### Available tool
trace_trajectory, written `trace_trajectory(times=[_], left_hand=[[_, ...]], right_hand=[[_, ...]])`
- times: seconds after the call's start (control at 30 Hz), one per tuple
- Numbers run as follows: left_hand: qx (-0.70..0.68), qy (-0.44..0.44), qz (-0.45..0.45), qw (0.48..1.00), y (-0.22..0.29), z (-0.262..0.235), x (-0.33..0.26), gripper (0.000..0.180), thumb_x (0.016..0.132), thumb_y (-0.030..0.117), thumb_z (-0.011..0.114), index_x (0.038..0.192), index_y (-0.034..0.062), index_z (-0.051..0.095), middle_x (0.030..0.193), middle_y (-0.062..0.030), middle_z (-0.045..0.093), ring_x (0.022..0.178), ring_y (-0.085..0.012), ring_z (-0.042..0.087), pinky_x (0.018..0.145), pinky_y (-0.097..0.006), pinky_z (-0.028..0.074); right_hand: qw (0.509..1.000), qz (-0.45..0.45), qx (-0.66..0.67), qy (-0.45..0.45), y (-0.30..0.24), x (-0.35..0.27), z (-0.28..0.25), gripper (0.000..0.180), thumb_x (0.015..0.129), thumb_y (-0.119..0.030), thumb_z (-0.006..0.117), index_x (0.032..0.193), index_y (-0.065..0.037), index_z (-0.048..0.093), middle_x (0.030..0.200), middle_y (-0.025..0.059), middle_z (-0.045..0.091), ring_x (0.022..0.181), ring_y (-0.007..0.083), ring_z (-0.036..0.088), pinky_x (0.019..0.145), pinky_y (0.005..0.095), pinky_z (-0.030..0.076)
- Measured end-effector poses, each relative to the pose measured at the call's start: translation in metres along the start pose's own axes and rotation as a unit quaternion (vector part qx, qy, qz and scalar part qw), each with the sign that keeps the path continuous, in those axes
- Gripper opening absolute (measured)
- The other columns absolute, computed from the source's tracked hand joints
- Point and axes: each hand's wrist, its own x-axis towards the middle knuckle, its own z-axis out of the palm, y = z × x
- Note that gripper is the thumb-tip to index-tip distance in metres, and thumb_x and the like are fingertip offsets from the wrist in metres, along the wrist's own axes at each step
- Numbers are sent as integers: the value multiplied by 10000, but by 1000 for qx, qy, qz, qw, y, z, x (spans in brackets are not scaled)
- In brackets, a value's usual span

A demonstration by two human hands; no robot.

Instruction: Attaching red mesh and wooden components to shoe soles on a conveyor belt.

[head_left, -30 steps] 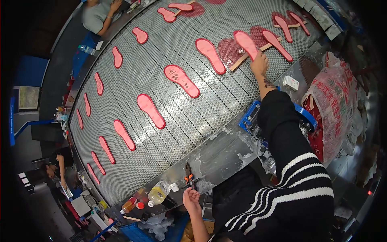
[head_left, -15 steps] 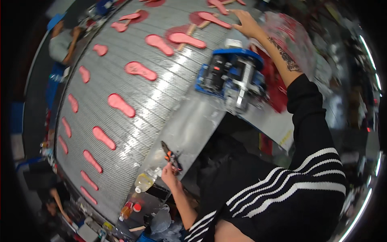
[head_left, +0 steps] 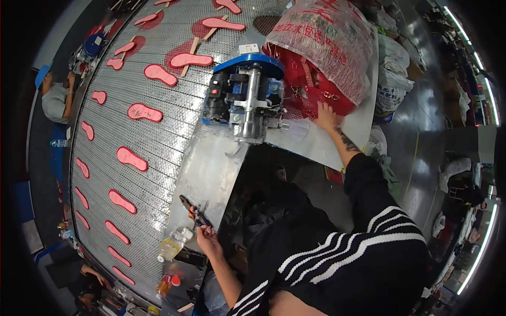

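Note:
My left hand [head_left: 207, 240] is low in the middle, its fingers closed around the handle end of a pair of pliers [head_left: 194, 210] with orange and black handles. The jaws of the pliers lie over the metal ledge [head_left: 205, 174]. My right hand [head_left: 327, 116] reaches out to red mesh material [head_left: 316, 87] spilling from a large printed plastic sack [head_left: 327, 39]. Its fingers are stretched against the mesh edge, with nothing visibly gripped. Between my hands stands a small machine [head_left: 245, 100] with a blue rim and a metal shaft.
Pink insole-shaped pieces [head_left: 132, 158] lie in rows on a wide mesh conveyor [head_left: 174, 126]; some at the far end rest with wooden sticks and red mesh. Bottles [head_left: 168, 249] stand beside the ledge. Another person [head_left: 55, 97] is across the conveyor. White sacks [head_left: 392, 79] are at right.
My right hand has drawn back from the insoles at the conveyor's far end to the red mesh by the sack. The view has turned right. My left hand stays at the pliers.

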Motion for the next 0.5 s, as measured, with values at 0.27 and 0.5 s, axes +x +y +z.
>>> trace_trajectory(times=[0.27, 0.5], left_hand=[[59, 1, -71, 996, -67, 63, -47, 266, 1008, 312, 536, 975, 61, 619, 745, -7, 579, 687, -130, 558, 665, -278, 473], [169, -138, -52, 975, -91, 147, -68, 275, 1027, 288, 503, 1020, 44, 629, 787, -17, 625, 703, -113, 602, 664, -253, 478]], right_hand=[[967, -54, 245, 35, 47, 10, 2, 314, 924, -291, 608, 1131, -60, 656, 1010, 228, 682, 968, 426, 634, 884, 499, 492], [964, -39, 206, 163, 82, 29, -84, 458, 896, -444, 665, 787, 1, 671, 766, 245, 618, 718, 443, 604, 627, 492, 455]])
